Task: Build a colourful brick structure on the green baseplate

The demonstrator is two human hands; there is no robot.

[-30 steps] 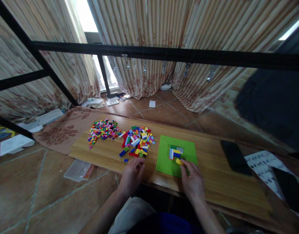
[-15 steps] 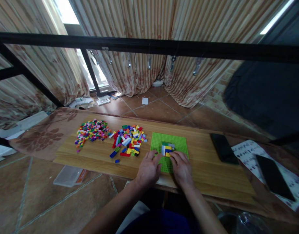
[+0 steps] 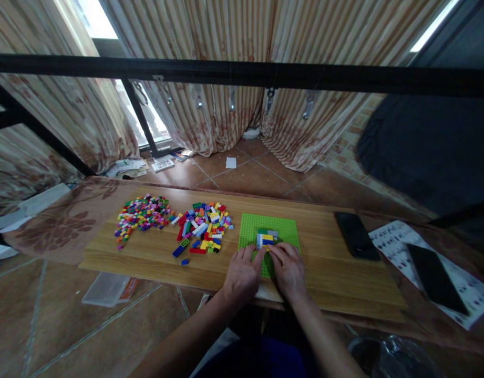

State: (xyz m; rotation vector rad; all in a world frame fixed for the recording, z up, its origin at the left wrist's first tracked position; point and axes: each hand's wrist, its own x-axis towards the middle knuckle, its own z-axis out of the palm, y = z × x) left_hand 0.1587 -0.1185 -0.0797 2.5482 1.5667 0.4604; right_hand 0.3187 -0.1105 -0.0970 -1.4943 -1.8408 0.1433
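Note:
A green baseplate (image 3: 249, 227) lies on the wooden board (image 3: 336, 268), and a small block of blue, yellow, white and grey bricks (image 3: 266, 239) is stuck on it. My left hand (image 3: 242, 273) rests on the plate's near left part, fingers stretched towards the block. My right hand (image 3: 288, 269) sits beside it, its fingertips pinched against the near edge of the brick block. Both hands cover the plate's front half. Whether a loose brick is under the fingers is hidden.
Left of the plate lie a heap of larger bricks (image 3: 202, 227) and a heap of tiny coloured bricks (image 3: 141, 214). A dark phone (image 3: 356, 235) lies to the right, another (image 3: 434, 278) on a printed sheet. A black metal bar (image 3: 242, 73) crosses overhead. A clear box (image 3: 105, 289) is on the floor.
My left hand left the brick heap and came onto the green plate beside my right hand. The right hand stayed at the brick block. The view shifted, so everything slid left.

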